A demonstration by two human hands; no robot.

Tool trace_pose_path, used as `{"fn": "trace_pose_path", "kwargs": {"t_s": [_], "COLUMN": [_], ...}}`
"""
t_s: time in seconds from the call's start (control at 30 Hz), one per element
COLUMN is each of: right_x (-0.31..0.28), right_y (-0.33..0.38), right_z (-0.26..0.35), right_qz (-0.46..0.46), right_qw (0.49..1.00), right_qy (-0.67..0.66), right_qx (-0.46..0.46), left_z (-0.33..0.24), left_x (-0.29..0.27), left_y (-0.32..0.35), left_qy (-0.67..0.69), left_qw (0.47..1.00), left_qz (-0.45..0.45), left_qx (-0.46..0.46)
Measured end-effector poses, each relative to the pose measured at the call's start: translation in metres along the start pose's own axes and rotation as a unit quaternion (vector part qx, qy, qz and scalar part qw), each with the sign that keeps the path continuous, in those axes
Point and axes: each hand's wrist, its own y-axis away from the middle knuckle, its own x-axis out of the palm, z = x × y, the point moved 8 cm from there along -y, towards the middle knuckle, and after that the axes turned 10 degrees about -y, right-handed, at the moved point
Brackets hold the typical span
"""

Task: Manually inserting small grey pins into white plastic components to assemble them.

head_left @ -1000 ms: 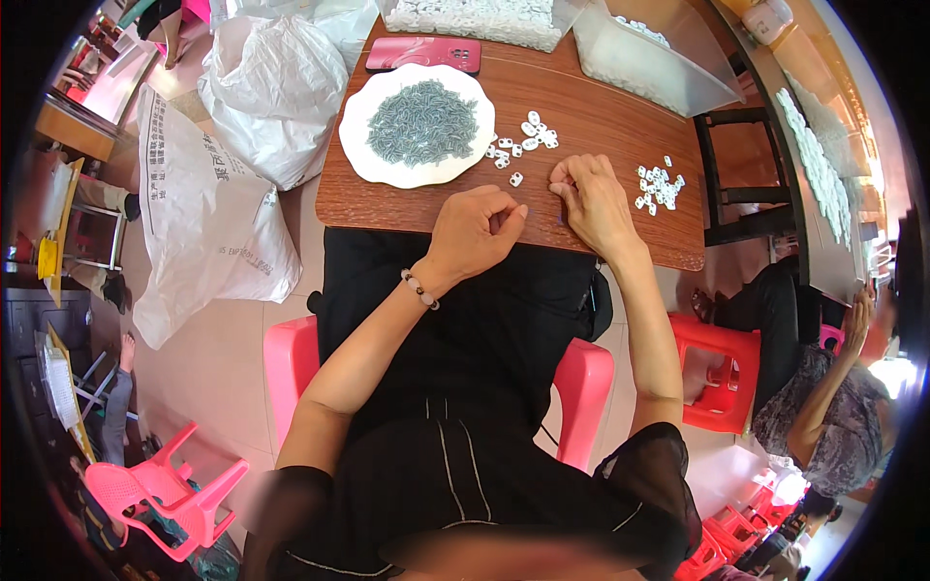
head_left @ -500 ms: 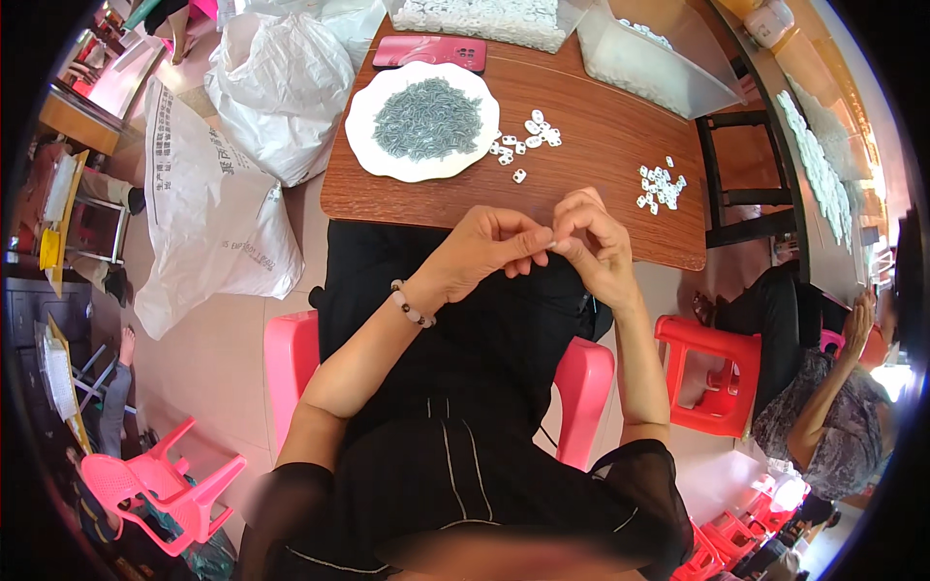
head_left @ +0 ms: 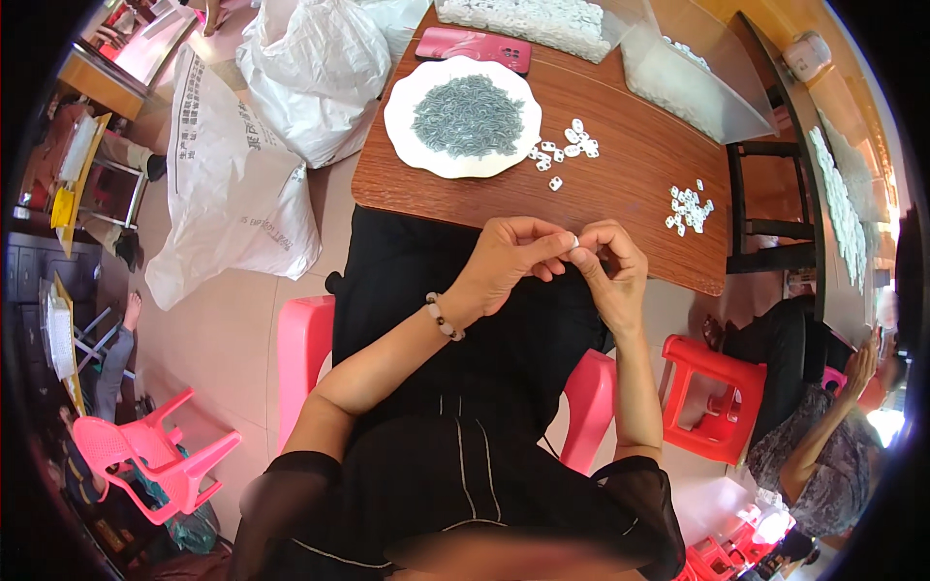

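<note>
My left hand (head_left: 518, 261) and my right hand (head_left: 612, 266) meet just off the table's near edge, above my lap. Both pinch one small white plastic piece (head_left: 575, 242) between thumb and fingertips; its details are mostly hidden. Ahead of them, a white scalloped plate (head_left: 397, 116) holds a heap of tiny grey, spring-like metal bits (head_left: 472, 116). Right of the plate lie loose white pieces (head_left: 556, 183), some oval and some small with dark holes. Another cluster of small white pieces (head_left: 688, 209) rests near the table's right edge.
On the brown table (head_left: 455, 198), a pink phone (head_left: 475, 46) lies behind the plate. Two clear bins (head_left: 697, 92) of white pieces stand at the back. White sacks (head_left: 237, 194) fill the floor at left. A red stool (head_left: 712, 397) and a seated person (head_left: 814, 436) are at right.
The whole view has shifted, so the table and plate appear farther right. My hands stay pinched together, and more of the white piece shows between the fingertips.
</note>
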Motion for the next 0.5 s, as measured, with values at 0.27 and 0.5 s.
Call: {"fn": "trace_pose_path", "kwargs": {"t_s": [0.27,0.5], "right_x": [0.008,0.035], "right_y": [-0.001,-0.003], "right_z": [-0.001,0.038], "right_qz": [-0.023,0.067], "right_qw": [0.999,0.968], "right_qy": [0.007,0.194], "right_qx": [0.023,-0.141], "left_z": [-0.006,-0.002], "left_x": [-0.008,-0.017], "left_y": [0.001,0.010], "left_qy": [-0.100,-0.108], "left_qw": [0.994,0.994], "left_qz": [0.003,-0.005], "left_qx": [0.053,0.032]}}
